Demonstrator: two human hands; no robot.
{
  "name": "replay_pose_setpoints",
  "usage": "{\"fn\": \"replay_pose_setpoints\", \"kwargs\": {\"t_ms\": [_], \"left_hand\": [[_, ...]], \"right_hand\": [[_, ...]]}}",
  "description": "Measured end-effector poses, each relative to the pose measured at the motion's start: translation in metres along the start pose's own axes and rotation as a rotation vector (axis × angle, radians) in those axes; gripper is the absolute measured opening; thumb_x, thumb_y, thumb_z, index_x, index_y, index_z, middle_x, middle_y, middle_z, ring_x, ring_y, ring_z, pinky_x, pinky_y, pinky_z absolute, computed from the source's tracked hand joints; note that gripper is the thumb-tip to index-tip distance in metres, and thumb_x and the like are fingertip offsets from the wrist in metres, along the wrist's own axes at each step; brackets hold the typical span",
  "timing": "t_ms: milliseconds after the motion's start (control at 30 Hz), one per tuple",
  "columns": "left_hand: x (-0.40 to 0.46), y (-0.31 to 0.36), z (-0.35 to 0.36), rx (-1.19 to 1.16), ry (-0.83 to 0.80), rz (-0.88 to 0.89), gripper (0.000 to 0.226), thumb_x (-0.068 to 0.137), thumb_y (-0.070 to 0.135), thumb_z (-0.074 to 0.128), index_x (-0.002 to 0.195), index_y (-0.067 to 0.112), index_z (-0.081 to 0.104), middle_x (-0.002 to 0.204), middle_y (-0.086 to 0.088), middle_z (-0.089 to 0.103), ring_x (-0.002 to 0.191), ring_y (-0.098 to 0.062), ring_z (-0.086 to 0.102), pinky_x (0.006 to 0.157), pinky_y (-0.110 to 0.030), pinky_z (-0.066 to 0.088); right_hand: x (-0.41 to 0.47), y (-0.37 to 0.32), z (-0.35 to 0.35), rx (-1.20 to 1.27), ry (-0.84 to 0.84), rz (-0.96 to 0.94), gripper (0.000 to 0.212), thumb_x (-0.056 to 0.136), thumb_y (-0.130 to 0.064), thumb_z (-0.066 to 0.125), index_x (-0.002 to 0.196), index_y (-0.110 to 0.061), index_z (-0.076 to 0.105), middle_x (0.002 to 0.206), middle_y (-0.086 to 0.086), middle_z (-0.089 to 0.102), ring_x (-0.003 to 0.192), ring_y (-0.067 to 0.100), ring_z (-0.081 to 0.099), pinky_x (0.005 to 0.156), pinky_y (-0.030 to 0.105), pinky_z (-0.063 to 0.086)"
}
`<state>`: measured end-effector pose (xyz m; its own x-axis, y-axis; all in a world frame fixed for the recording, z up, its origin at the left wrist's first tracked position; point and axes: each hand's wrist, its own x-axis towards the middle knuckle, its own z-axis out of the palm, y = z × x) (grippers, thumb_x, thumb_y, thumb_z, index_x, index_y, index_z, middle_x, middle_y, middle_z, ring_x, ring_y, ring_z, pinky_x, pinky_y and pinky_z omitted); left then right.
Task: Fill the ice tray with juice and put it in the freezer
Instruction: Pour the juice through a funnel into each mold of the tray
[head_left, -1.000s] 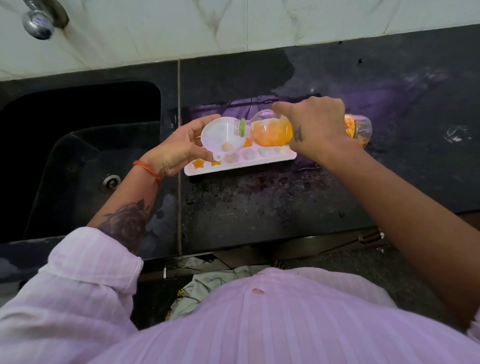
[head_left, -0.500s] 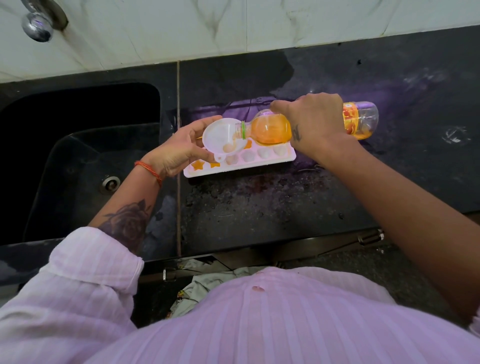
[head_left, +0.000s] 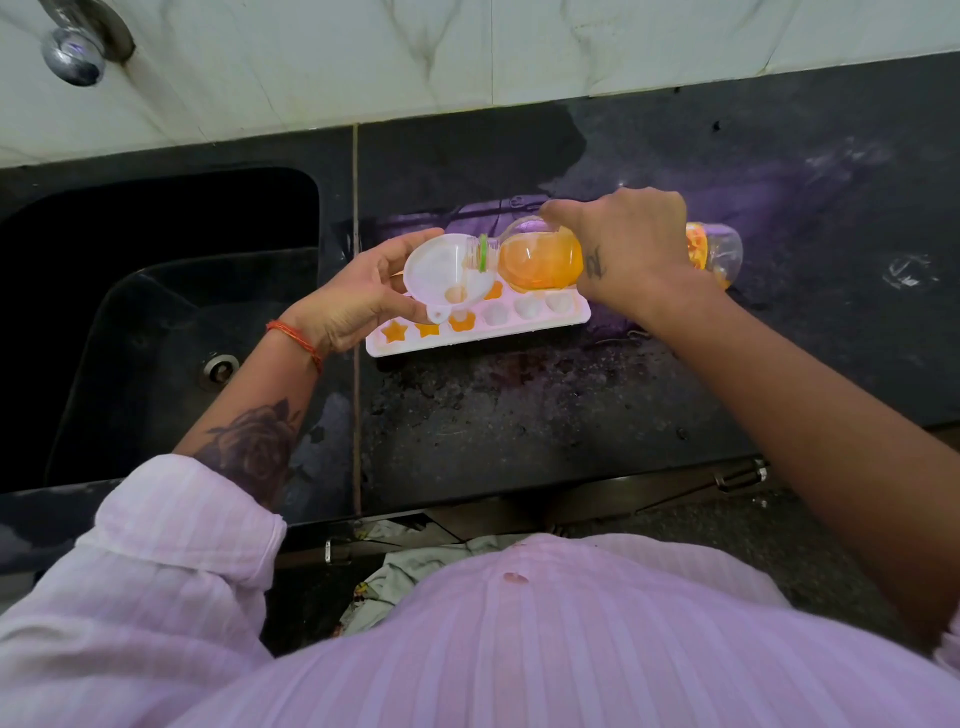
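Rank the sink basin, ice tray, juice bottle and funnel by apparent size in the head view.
1. Sink basin, clearly largest.
2. Ice tray and juice bottle: similar length, both partly hidden by the hands, so unranked.
3. Funnel, smallest.

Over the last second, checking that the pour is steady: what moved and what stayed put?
Little changed. The right hand tipped the juice bottle slightly, its base lifting and swinging away from the body, mouth still in the white funnel. The left hand kept holding the funnel over the ice tray, which stayed put on the black counter.
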<state>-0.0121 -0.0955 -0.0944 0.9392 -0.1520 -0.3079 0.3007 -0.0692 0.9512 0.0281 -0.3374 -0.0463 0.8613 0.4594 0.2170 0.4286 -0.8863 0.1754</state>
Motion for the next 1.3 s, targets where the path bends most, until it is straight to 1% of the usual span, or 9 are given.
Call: {"fn": "replay_pose_setpoints", "kwargs": {"t_ms": [133,233,333,467,600,767,900,1000,1300], "left_hand": [[-0.001,0.001,-0.002,-0.011,0.002,0.011,0.078,0.068,-0.028,0.057,0.13,0.02,0.048,0.131,-0.001,0.052,0.123,-0.023,0.05,0.077,-0.029,0.059],[0.001,0.002,-0.001,-0.005,0.0,0.024,0.077,0.069,-0.026,0.058,0.13,0.021,0.049,0.134,-0.003,0.051,0.125,-0.024,0.049,0.08,-0.03,0.058],[0.004,0.003,0.003,-0.022,-0.008,0.038,0.078,0.068,-0.027,0.057,0.129,0.022,0.05,0.137,-0.005,0.049,0.125,-0.025,0.049,0.082,-0.031,0.058],[0.011,0.004,0.011,-0.03,-0.031,0.033,0.078,0.068,-0.028,0.057,0.128,0.022,0.051,0.135,-0.003,0.05,0.124,-0.024,0.049,0.081,-0.03,0.058],[0.016,0.001,0.017,-0.035,-0.062,0.034,0.078,0.067,-0.029,0.057,0.125,0.023,0.052,0.128,0.001,0.053,0.12,-0.022,0.05,0.076,-0.028,0.058],[0.023,-0.003,0.023,-0.038,-0.079,0.026,0.078,0.066,-0.028,0.058,0.124,0.024,0.053,0.134,-0.003,0.05,0.124,-0.026,0.048,0.075,-0.03,0.059],[0.026,-0.005,0.026,-0.042,-0.092,0.031,0.079,0.067,-0.029,0.057,0.128,0.021,0.051,0.135,-0.004,0.049,0.123,-0.026,0.049,0.07,-0.028,0.059],[0.028,-0.004,0.026,-0.029,-0.096,0.026,0.079,0.067,-0.027,0.058,0.131,0.019,0.049,0.136,-0.005,0.048,0.123,-0.026,0.049,0.069,-0.028,0.058],[0.028,-0.005,0.025,-0.033,-0.1,0.03,0.08,0.066,-0.029,0.057,0.128,0.022,0.051,0.129,0.0,0.053,0.119,-0.022,0.052,0.071,-0.03,0.059]], "right_hand": [[-0.002,0.0,-0.001,0.064,-0.052,0.021,0.047,0.079,-0.025,0.067,0.122,-0.038,0.052,0.073,0.001,0.047,0.082,0.032,0.059,0.062,0.03,0.027],[-0.003,0.003,-0.001,0.113,-0.077,0.044,0.051,0.074,-0.025,0.071,0.12,-0.039,0.053,0.079,0.002,0.057,0.086,0.032,0.061,0.062,0.029,0.029],[-0.004,0.01,-0.001,0.136,-0.042,0.054,0.052,0.076,-0.035,0.071,0.123,-0.041,0.051,0.09,0.004,0.066,0.089,0.033,0.061,0.063,0.029,0.031],[-0.007,0.02,0.0,0.137,-0.012,0.056,0.049,0.078,-0.037,0.069,0.124,-0.04,0.051,0.086,0.005,0.064,0.088,0.034,0.06,0.064,0.031,0.03],[-0.012,0.025,0.001,0.073,-0.018,0.079,0.041,0.08,-0.04,0.066,0.12,-0.037,0.054,0.071,0.002,0.047,0.083,0.035,0.06,0.063,0.032,0.028],[-0.016,0.027,0.005,0.004,-0.016,0.067,0.039,0.084,-0.028,0.064,0.121,-0.034,0.054,0.071,0.002,0.047,0.079,0.032,0.059,0.062,0.033,0.027],[-0.017,0.027,0.004,-0.051,-0.009,0.056,0.044,0.084,-0.019,0.066,0.123,-0.033,0.053,0.078,0.008,0.059,0.08,0.033,0.06,0.06,0.033,0.029],[-0.018,0.027,0.003,-0.07,-0.012,0.058,0.043,0.084,-0.017,0.066,0.122,-0.031,0.053,0.073,0.006,0.051,0.079,0.034,0.059,0.06,0.033,0.028],[-0.015,0.027,0.003,-0.081,-0.021,0.058,0.039,0.085,-0.016,0.065,0.12,-0.029,0.053,0.085,0.01,0.064,0.081,0.033,0.06,0.06,0.033,0.03]]}}
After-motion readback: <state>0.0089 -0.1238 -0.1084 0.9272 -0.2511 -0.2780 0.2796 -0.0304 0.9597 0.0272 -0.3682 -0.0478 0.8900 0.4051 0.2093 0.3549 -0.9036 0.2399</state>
